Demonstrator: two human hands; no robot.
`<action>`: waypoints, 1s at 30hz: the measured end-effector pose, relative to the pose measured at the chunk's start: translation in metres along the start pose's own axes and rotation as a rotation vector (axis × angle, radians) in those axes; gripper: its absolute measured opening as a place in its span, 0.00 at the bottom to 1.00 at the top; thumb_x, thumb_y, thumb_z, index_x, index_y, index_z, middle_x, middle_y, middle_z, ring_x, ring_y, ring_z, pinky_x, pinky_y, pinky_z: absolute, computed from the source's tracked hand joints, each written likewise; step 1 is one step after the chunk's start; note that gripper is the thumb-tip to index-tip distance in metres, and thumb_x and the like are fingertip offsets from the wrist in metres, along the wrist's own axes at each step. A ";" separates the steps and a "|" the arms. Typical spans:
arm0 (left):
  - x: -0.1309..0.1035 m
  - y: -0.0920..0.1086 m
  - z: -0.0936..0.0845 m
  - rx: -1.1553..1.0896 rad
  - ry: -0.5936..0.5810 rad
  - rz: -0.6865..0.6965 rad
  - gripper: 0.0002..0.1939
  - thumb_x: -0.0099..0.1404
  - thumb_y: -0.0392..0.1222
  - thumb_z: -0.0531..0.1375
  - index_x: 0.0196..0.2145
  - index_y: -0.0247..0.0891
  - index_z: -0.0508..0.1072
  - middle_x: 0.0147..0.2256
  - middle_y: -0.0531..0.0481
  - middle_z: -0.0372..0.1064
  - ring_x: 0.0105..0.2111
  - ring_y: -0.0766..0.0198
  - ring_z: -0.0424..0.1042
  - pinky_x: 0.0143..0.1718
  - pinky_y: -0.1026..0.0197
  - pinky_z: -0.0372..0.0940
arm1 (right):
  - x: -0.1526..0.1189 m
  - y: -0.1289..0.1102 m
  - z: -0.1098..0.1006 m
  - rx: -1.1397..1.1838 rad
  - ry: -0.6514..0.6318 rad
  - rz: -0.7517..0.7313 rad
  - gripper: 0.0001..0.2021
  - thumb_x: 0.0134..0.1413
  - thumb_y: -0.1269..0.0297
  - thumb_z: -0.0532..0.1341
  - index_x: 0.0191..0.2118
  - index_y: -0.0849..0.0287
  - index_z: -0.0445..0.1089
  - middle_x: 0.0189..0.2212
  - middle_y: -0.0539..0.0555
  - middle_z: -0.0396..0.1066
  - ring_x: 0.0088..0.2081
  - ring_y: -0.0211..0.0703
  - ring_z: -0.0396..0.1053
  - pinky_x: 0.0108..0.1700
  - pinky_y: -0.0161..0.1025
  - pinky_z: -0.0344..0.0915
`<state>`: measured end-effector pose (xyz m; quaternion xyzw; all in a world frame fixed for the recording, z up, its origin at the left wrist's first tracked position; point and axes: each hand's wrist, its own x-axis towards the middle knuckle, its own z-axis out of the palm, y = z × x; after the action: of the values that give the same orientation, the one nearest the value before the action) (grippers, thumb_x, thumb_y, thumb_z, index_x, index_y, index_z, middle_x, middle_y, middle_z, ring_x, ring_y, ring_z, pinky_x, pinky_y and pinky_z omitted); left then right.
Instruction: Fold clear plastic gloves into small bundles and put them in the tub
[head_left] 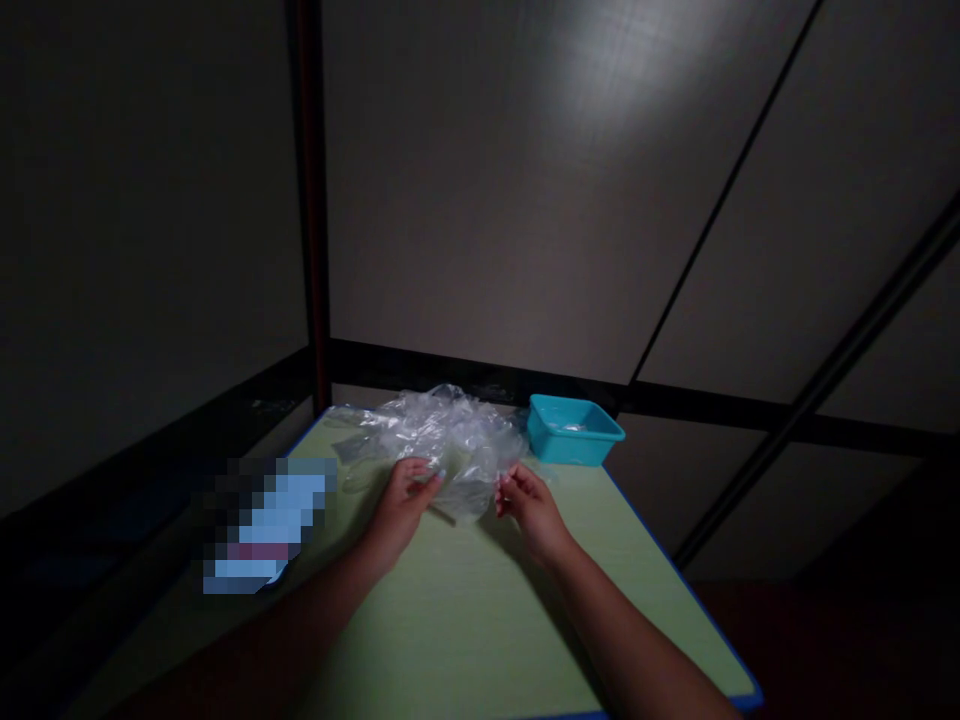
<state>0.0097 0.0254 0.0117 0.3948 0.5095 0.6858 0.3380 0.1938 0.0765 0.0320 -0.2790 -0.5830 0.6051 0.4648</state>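
Plastic film (pixel 450 430), clear and crumpled, lies heaped just left of the blue tub (pixel 566 447) in the head view, the only one. The tub stands at the far right of the pale green table (pixel 487 620) and holds something shiny, too dim to identify.

The right hand (pixel 531 505) is nearer the wearer than the tub and a little to its left, at the heap's near edge; its fingertips are drawn narrowly together, though I cannot tell whether film is caught between them. The left hand (pixel 405 505), farther left of the tub, has thumb and fingers partly curled by the film; its hold is unclear too. A thin brownish strip (pixel 442 516) lies beside it. Well left of the tub is a pixelated object (pixel 281 525).

Handling of the film appears under way rather than finished: the visible heap is loose, with no folded or stacked pieces discernible.
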 end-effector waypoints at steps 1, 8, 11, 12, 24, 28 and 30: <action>-0.001 0.002 0.001 -0.019 0.042 0.018 0.27 0.45 0.53 0.67 0.39 0.38 0.67 0.38 0.49 0.67 0.36 0.62 0.68 0.37 0.62 0.62 | -0.002 0.002 0.003 -0.010 -0.053 -0.001 0.20 0.42 0.47 0.66 0.24 0.58 0.61 0.19 0.46 0.64 0.19 0.34 0.60 0.24 0.33 0.56; -0.009 0.003 0.001 -0.038 -0.325 -0.105 0.20 0.48 0.56 0.66 0.28 0.36 0.68 0.28 0.50 0.69 0.30 0.62 0.68 0.32 0.62 0.61 | -0.009 0.021 0.018 -0.089 -0.286 0.091 0.22 0.46 0.44 0.63 0.23 0.60 0.63 0.16 0.47 0.63 0.16 0.31 0.57 0.21 0.32 0.52; -0.009 -0.003 0.003 -0.012 -0.377 -0.119 0.20 0.47 0.53 0.66 0.20 0.37 0.62 0.20 0.54 0.64 0.23 0.66 0.64 0.26 0.65 0.57 | -0.010 0.020 0.019 -0.012 -0.207 0.127 0.24 0.47 0.40 0.60 0.27 0.60 0.66 0.18 0.47 0.64 0.17 0.32 0.58 0.21 0.32 0.54; -0.008 -0.004 0.003 -0.007 -0.359 -0.100 0.20 0.47 0.52 0.67 0.20 0.37 0.61 0.19 0.56 0.62 0.22 0.68 0.62 0.25 0.66 0.55 | -0.010 0.018 0.019 0.012 -0.158 0.137 0.24 0.47 0.38 0.58 0.30 0.59 0.67 0.19 0.47 0.64 0.17 0.33 0.59 0.20 0.32 0.55; -0.015 0.006 0.005 -0.057 -0.338 -0.076 0.16 0.48 0.47 0.66 0.23 0.37 0.62 0.19 0.58 0.61 0.21 0.71 0.60 0.22 0.69 0.54 | -0.014 0.007 0.024 -0.093 -0.069 -0.024 0.19 0.43 0.49 0.66 0.22 0.58 0.61 0.14 0.45 0.61 0.16 0.32 0.58 0.21 0.31 0.54; -0.013 0.009 0.004 -0.100 -0.203 -0.156 0.18 0.50 0.52 0.65 0.24 0.37 0.63 0.19 0.57 0.63 0.19 0.71 0.61 0.20 0.70 0.55 | -0.010 0.006 0.018 -0.079 0.013 -0.063 0.19 0.44 0.49 0.66 0.23 0.57 0.60 0.14 0.44 0.60 0.16 0.32 0.57 0.21 0.32 0.54; -0.011 0.009 0.003 -0.133 -0.145 -0.183 0.20 0.48 0.54 0.66 0.24 0.37 0.63 0.19 0.57 0.64 0.18 0.71 0.62 0.19 0.70 0.57 | -0.007 0.007 0.015 -0.063 0.048 -0.070 0.19 0.44 0.49 0.65 0.24 0.57 0.60 0.14 0.43 0.60 0.16 0.32 0.56 0.20 0.31 0.54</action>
<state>0.0167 0.0147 0.0186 0.3720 0.4710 0.6539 0.4607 0.1822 0.0642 0.0265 -0.2873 -0.5998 0.5629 0.4907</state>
